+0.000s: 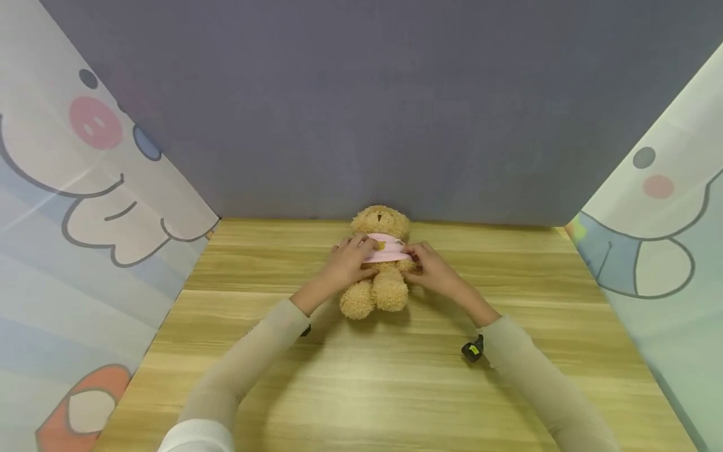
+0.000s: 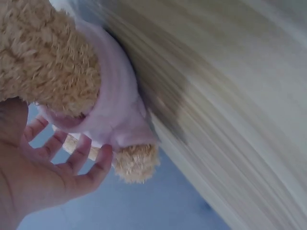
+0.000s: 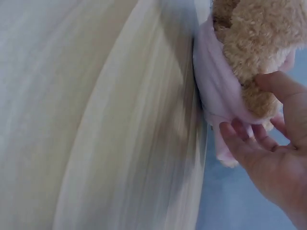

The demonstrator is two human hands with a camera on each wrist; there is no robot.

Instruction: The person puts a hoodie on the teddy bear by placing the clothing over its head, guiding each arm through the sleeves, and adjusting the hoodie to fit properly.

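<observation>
A tan teddy bear in a pink shirt lies on its back, its head toward the grey wall. My left hand holds it at one side; fingertips touch the shirt by a sleeve in the left wrist view, while the fur partly hides the thumb. From the other side my right hand grips the bear. Its thumb presses the bear's fur in the right wrist view, and the fingers curve along the shirt's hem.
Under the bear is a wood-grain table. A grey wall rises along its far edge, and cartoon-printed curtains flank both sides. A dark wrist device sits by the right sleeve.
</observation>
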